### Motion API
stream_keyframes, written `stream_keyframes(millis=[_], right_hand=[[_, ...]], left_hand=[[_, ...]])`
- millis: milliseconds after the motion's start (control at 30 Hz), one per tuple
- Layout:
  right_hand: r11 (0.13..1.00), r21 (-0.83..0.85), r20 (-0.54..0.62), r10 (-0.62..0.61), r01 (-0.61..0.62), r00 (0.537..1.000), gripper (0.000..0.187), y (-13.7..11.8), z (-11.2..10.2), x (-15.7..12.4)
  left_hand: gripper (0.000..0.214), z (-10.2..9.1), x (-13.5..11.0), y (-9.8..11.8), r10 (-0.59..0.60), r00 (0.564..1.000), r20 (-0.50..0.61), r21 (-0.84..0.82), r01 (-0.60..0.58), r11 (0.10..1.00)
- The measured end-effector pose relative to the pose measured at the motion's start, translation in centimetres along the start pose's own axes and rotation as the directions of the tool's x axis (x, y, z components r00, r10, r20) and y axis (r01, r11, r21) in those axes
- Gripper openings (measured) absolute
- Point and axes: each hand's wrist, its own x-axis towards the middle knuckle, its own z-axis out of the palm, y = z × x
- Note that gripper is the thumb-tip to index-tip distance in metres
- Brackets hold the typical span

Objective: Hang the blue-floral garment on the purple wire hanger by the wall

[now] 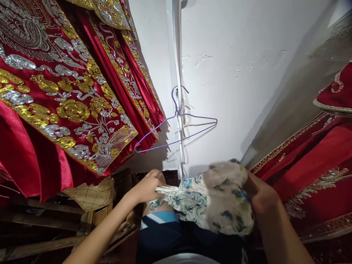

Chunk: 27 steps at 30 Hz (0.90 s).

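A thin cream floral cloth (220,201), with blue, green and yellow print, is bunched and stretched between my two hands above my lap. My left hand (150,187) is closed around its narrow gathered end, near my bare knee. My right hand (260,194) grips the wider end at the right; its fingers are mostly hidden behind the fabric and slightly blurred. Whether the cloth is a garment, I cannot tell. Ahead of both hands, a purple wire hanger (176,143) hangs from a white strip (178,66) on the wall, with nothing on it.
Red garments with gold and silver embroidery (74,110) hang at the left. More red beaded clothing (321,157) hangs close on the right. Low at the left are a wooden frame (46,244) and a tan quilted item (93,194). A white scuffed wall (228,73) stands ahead.
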Motion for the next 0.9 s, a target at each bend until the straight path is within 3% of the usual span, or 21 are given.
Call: stream_keyframes(millis=[67, 133, 167, 233, 267, 333, 400, 467, 600, 700, 800, 900], right_hand=[[0.979, -0.204, -0.207, -0.064, 0.02, 0.976, 0.036, -1.7, -0.5, 0.6], [0.869, -0.494, -0.434, -0.255, 0.009, 0.864, 0.02, -2.9, -0.9, 2.5], [0.789, -0.614, -0.482, -0.382, 0.007, 0.789, 0.016, -3.2, -1.1, 3.9], [0.679, -0.73, -0.44, -0.554, 0.077, 0.706, 0.033, -3.3, -1.7, 7.2], [0.653, -0.749, -0.407, -0.585, 0.11, 0.701, 0.045, -3.1, -2.1, 8.9], [0.66, -0.738, -0.36, -0.561, 0.141, 0.746, 0.055, -2.4, -2.8, 12.0], [0.702, -0.703, -0.34, -0.474, 0.116, 0.812, 0.048, -1.5, -3.3, 14.3], [0.712, -0.699, -0.352, -0.428, 0.071, 0.832, 0.036, -0.7, -3.6, 15.4], [0.624, -0.781, -0.415, -0.521, 0.002, 0.746, 0.019, -0.2, -4.0, 14.6], [0.614, -0.789, -0.459, -0.558, -0.028, 0.691, 0.016, -0.8, -4.1, 13.0], [0.624, -0.781, -0.475, -0.56, -0.031, 0.679, 0.022, -1.3, -3.8, 11.9], [0.649, -0.759, -0.49, -0.524, -0.046, 0.697, 0.019, -1.1, -3.1, 11.3]], left_hand=[[0.012, -1.6, -1.1, -1.1, -0.067, 0.993, -0.097, 0.035, 0.071, 0.997], [0.022, -3.1, -2.3, -1.7, -0.123, 0.97, -0.209, 0.054, 0.137, 0.989], [0.028, -3.9, -2.9, -1.8, -0.144, 0.953, -0.265, 0.055, 0.164, 0.985], [0.037, -5.1, -3.8, -1.8, -0.168, 0.918, -0.359, 0.042, 0.195, 0.98], [0.041, -5.7, -4.1, -1.7, -0.177, 0.902, -0.394, 0.033, 0.206, 0.978], [0.048, -6.4, -4.7, -1.5, -0.195, 0.88, -0.434, 0.029, 0.23, 0.973], [0.052, -6.8, -5.0, -1.5, -0.206, 0.868, -0.451, 0.041, 0.251, 0.967], [0.055, -6.8, -5.1, -1.5, -0.224, 0.86, -0.458, 0.043, 0.273, 0.961], [0.053, -6.6, -5.1, -1.2, -0.259, 0.837, -0.483, -0.001, 0.295, 0.956], [0.043, -6.8, -4.4, -0.7, -0.25, 0.81, -0.53, -0.062, 0.258, 0.964], [0.027, -7.4, -2.9, 0.4, -0.248, 0.775, -0.582, -0.15, 0.197, 0.969], [0.013, -8.4, -0.6, 1.9, -0.19, 0.745, -0.64, -0.208, 0.07, 0.976]])
